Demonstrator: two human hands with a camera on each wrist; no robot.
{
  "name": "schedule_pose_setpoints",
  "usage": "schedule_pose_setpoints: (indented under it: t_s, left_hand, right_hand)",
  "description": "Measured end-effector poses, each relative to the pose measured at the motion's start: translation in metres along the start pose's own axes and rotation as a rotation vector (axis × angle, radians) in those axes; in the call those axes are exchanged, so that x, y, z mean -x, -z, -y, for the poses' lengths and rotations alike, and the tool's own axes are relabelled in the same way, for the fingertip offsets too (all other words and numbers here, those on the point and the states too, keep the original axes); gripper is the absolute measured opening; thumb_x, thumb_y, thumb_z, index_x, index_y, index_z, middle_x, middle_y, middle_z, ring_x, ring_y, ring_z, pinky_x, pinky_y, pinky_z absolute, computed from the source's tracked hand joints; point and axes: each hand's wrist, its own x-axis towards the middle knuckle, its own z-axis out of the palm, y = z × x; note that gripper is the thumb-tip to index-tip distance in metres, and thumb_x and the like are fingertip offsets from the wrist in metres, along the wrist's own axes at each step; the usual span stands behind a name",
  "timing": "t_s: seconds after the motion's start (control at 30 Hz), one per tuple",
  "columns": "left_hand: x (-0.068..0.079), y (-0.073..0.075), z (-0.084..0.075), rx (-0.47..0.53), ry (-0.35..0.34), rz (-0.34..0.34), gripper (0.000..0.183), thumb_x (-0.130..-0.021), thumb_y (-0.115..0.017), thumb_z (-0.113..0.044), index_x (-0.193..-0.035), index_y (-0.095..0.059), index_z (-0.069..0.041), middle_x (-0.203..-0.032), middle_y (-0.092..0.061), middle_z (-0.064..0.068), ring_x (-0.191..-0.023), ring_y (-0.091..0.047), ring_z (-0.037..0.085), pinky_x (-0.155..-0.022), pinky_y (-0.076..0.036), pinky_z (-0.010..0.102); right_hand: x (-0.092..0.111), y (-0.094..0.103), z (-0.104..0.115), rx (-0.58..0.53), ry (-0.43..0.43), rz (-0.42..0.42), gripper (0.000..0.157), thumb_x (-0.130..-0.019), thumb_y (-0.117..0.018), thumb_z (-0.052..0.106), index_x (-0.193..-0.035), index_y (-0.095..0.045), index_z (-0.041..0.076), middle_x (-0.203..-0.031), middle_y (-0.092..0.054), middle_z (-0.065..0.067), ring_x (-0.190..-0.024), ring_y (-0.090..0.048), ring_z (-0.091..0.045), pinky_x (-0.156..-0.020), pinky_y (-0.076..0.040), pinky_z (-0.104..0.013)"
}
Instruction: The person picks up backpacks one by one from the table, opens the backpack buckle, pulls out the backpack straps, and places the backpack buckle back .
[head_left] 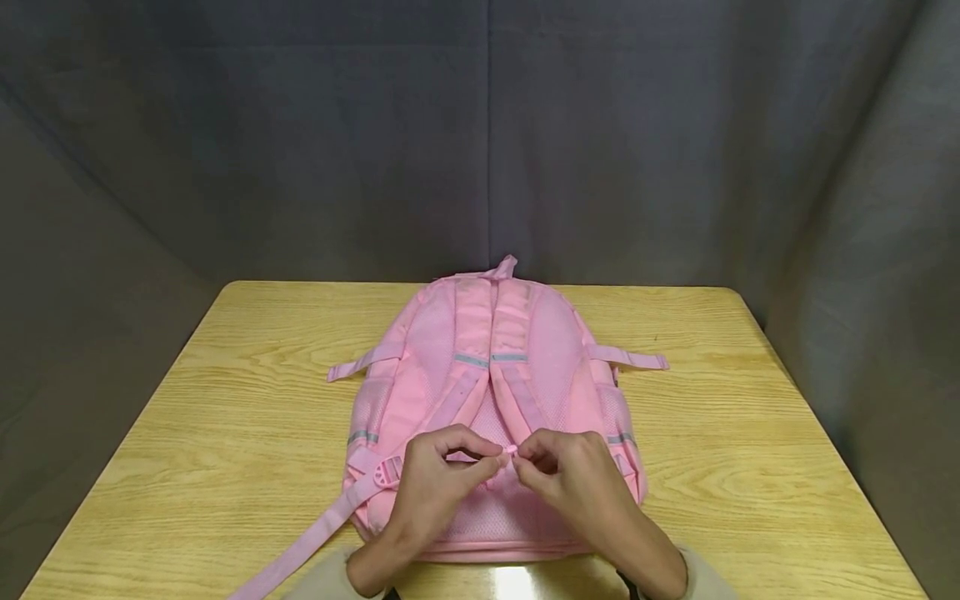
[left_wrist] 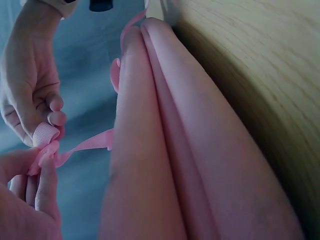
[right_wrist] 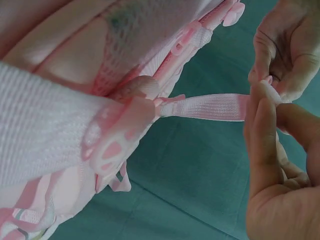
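A pink backpack point(head_left: 431, 400) lies on the table, its shoulder straps point(head_left: 472, 312) facing up. Over its lower middle, both hands meet at a narrow pink webbing strap point(right_wrist: 212, 106), which stretches from the bag to the fingers. My left hand point(head_left: 446, 471) pinches a small, shiny pink piece that looks like a plastic buckle point(left_wrist: 45, 154) between thumb and fingers. Close against it, my right hand point(head_left: 577, 471) pinches the strap, which bends in a loop there. The fingertips hide much of the buckle, so how the strap runs through it cannot be told.
The wooden table point(head_left: 750, 458) extends on both sides of the bag. A long loose strap point(head_left: 307, 542) trails from an adjuster point(head_left: 388, 472) to the front left. Short side straps point(head_left: 630, 358) stick out at the bag's sides. Grey curtain point(head_left: 480, 142) hangs behind the table.
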Motion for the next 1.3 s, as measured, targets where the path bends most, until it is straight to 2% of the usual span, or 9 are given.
schedule_pose_setpoints:
  t_s: [0.17, 0.27, 0.43, 0.53, 0.67, 0.77, 1.07, 1.3]
  left_hand:
    - [0.0017, -0.0016, 0.0003, -0.013, -0.048, 0.000, 0.006, -0.080, -0.083, -0.010, -0.082, -0.077, -0.010, -0.082, -0.075, 0.002, -0.076, -0.070, 0.010, -0.069, -0.060, 0.025]
    - [0.0019, -0.0011, 0.0005, -0.023, -0.047, 0.005, 0.006, -0.080, -0.083, -0.012, -0.081, -0.077, -0.012, -0.081, -0.075, 0.000, -0.076, -0.070, 0.010, -0.069, -0.059, 0.025]
    - [0.0005, 0.0013, 0.0000, -0.038, 0.012, 0.009, 0.007, -0.079, -0.084, -0.016, -0.082, -0.078, -0.014, -0.081, -0.075, -0.002, -0.076, -0.068, 0.011, -0.074, -0.057, 0.026]
    - [-0.0006, 0.0032, 0.0005, -0.026, 0.055, 0.020, 0.006, -0.079, -0.083, -0.015, -0.083, -0.079, -0.013, -0.081, -0.076, -0.001, -0.074, -0.068, 0.012, -0.071, -0.055, 0.024]
    - [-0.0022, 0.0050, 0.0010, 0.034, 0.098, 0.041, 0.006, -0.080, -0.080, -0.010, -0.085, -0.078, -0.010, -0.083, -0.076, 0.004, -0.073, -0.068, 0.012, -0.063, -0.053, 0.020]
    - [-0.0029, 0.0059, 0.0008, 0.075, 0.125, 0.051, 0.007, -0.081, -0.079, -0.010, -0.087, -0.078, -0.007, -0.085, -0.075, 0.007, -0.073, -0.068, 0.012, -0.064, -0.053, 0.019]
    - [-0.0042, 0.0059, 0.0010, 0.214, 0.189, 0.059, 0.012, -0.082, -0.076, -0.005, -0.091, -0.074, 0.004, -0.089, -0.075, 0.012, -0.075, -0.069, 0.014, -0.069, -0.058, 0.025]
    - [-0.0061, 0.0060, -0.0001, 0.243, 0.202, 0.049, 0.018, -0.081, -0.075, -0.002, -0.092, -0.070, 0.012, -0.084, -0.074, 0.011, -0.073, -0.067, 0.011, -0.068, -0.057, 0.023]
  right_hand:
    - [-0.0006, 0.0008, -0.0001, -0.022, -0.010, 0.036, 0.015, -0.080, -0.073, -0.002, -0.073, -0.070, 0.011, -0.066, -0.070, 0.006, -0.060, -0.062, 0.005, -0.054, -0.051, -0.012]
    - [0.0000, 0.0015, -0.0010, -0.043, 0.003, 0.053, 0.017, -0.081, -0.071, -0.003, -0.073, -0.068, 0.012, -0.065, -0.068, 0.008, -0.059, -0.060, 0.007, -0.053, -0.051, -0.013]
    - [0.0019, 0.0024, -0.0017, -0.067, 0.041, 0.055, 0.019, -0.082, -0.069, -0.004, -0.073, -0.066, 0.013, -0.063, -0.064, 0.012, -0.059, -0.055, 0.009, -0.052, -0.050, -0.015]
    - [0.0027, 0.0024, -0.0015, -0.074, 0.060, 0.056, 0.019, -0.083, -0.069, -0.004, -0.074, -0.065, 0.012, -0.063, -0.063, 0.012, -0.059, -0.054, 0.009, -0.052, -0.049, -0.015]
    - [0.0032, 0.0025, -0.0007, -0.088, 0.068, 0.054, 0.017, -0.084, -0.068, -0.004, -0.076, -0.066, 0.010, -0.064, -0.064, 0.012, -0.059, -0.055, 0.008, -0.053, -0.050, -0.014]
    - [0.0034, 0.0020, -0.0002, -0.091, 0.091, 0.032, 0.017, -0.084, -0.068, -0.005, -0.076, -0.066, 0.010, -0.065, -0.066, 0.011, -0.060, -0.057, 0.008, -0.054, -0.050, -0.013]
    - [0.0048, -0.0017, -0.0010, -0.076, 0.167, -0.054, 0.018, -0.082, -0.070, -0.006, -0.078, -0.067, 0.011, -0.067, -0.068, 0.010, -0.061, -0.059, 0.007, -0.058, -0.051, -0.011]
    - [0.0059, -0.0026, -0.0001, -0.056, 0.196, -0.087, 0.014, -0.082, -0.072, -0.005, -0.080, -0.068, 0.008, -0.072, -0.070, 0.005, -0.063, -0.062, 0.003, -0.058, -0.051, -0.011]
